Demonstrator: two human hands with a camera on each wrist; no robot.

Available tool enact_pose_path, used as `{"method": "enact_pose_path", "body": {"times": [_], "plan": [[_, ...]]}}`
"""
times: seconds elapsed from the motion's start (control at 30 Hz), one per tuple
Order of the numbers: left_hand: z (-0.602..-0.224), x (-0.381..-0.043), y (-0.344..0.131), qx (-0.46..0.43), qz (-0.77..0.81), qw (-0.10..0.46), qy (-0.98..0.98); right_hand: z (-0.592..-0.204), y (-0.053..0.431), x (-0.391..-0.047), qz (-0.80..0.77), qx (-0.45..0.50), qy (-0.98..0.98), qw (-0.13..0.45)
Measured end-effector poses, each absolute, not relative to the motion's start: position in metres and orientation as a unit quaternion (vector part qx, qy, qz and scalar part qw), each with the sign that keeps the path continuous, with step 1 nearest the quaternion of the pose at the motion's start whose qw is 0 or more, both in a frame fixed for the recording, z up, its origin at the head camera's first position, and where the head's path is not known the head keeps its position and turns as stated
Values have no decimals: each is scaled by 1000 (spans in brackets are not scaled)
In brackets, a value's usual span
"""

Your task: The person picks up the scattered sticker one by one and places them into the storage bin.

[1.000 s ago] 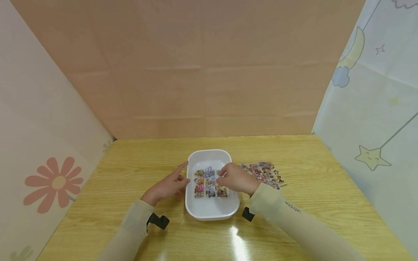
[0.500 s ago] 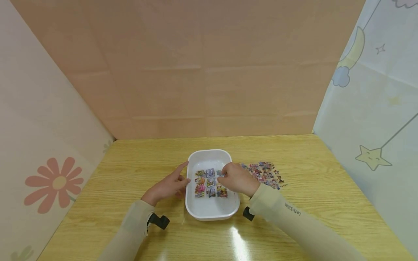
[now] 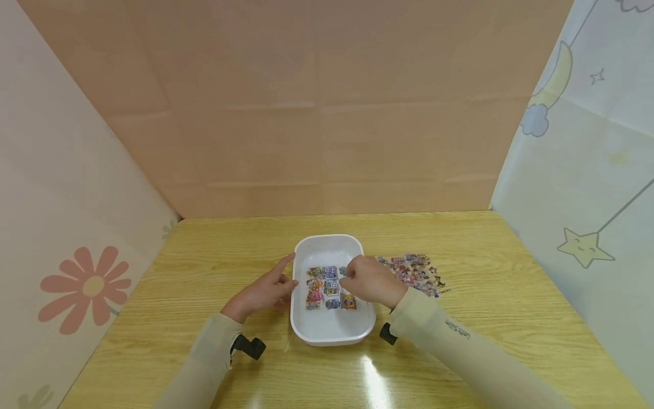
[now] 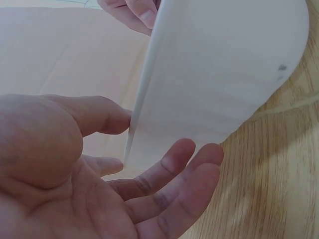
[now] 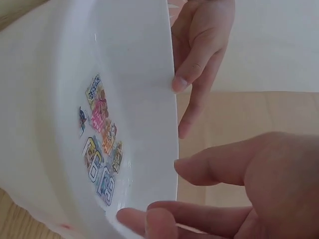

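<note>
Relaxed, the left hand (image 3: 264, 289) touches the white basin (image 3: 332, 330) at nine o'clock; the right hand (image 3: 372, 278), thumb spread, hangs over three. The stickers (image 3: 331, 288) mid-basin look light, flimsy, likely best lifted by an edge.

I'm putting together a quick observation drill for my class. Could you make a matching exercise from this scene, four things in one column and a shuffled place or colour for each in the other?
Things
1. Left hand
2. Right hand
3. Tub
4. Picture pieces in the tub

Places and colours
A. Plain white
B. Partly over the inside of the tub
C. Multicoloured
D. At the left rim of the tub

Right pairs
1-D, 2-B, 3-A, 4-C
</note>
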State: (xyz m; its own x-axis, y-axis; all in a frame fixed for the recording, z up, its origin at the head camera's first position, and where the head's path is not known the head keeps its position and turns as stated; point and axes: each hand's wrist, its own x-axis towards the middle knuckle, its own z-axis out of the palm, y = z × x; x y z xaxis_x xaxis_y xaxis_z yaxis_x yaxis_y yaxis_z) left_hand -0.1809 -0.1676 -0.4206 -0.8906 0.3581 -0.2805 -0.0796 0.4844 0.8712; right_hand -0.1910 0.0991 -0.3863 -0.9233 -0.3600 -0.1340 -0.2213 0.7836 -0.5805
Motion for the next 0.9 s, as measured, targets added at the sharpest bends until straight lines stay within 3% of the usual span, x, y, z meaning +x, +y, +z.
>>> {"method": "enact_pose_path", "body": {"times": [0.3, 0.6, 0.9], "plan": [[-421, -179, -168, 88, 494, 218, 837, -405, 128, -200, -370, -164, 914, 42], [-419, -179, -167, 81, 491, 215, 840, -415, 173, -207, -384, -104, 917, 14], [-421, -180, -165, 71, 494, 216, 839, -427, 209, -206, -346, -75, 935, 25]]}}
